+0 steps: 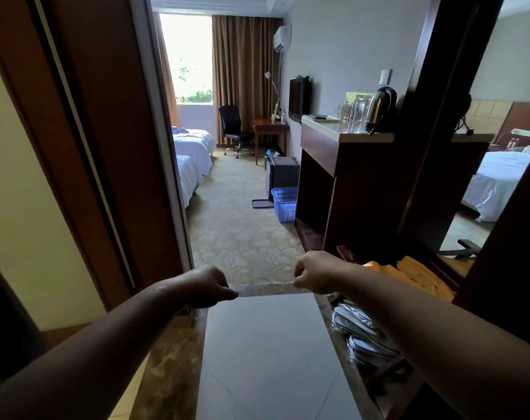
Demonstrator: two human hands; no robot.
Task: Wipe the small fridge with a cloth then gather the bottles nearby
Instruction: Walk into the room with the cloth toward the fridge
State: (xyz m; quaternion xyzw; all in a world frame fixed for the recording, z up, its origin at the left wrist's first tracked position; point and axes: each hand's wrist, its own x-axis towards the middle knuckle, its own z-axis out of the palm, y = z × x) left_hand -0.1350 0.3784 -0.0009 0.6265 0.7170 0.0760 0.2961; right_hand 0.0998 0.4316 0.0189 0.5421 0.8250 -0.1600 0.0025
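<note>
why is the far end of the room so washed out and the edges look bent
Head view: the window is blown out by daylight, leaving the cabinet and near doorway dim; the wide-angle lens bows the door frame and stretches both forearms at the edges.

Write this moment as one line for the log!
left hand: closed fist, holds nothing seen | right hand: closed fist, holds nothing seen | fridge: far ahead on floor, untouched | basket: beside fridge | cloth: none in hand

Both bare hands, left hand (207,286) and right hand (313,272), are curled into empty fists nearer than the small dark cube-shaped fridge (283,175); a blue slatted plastic basket (285,204) stands just before that fridge.
</note>
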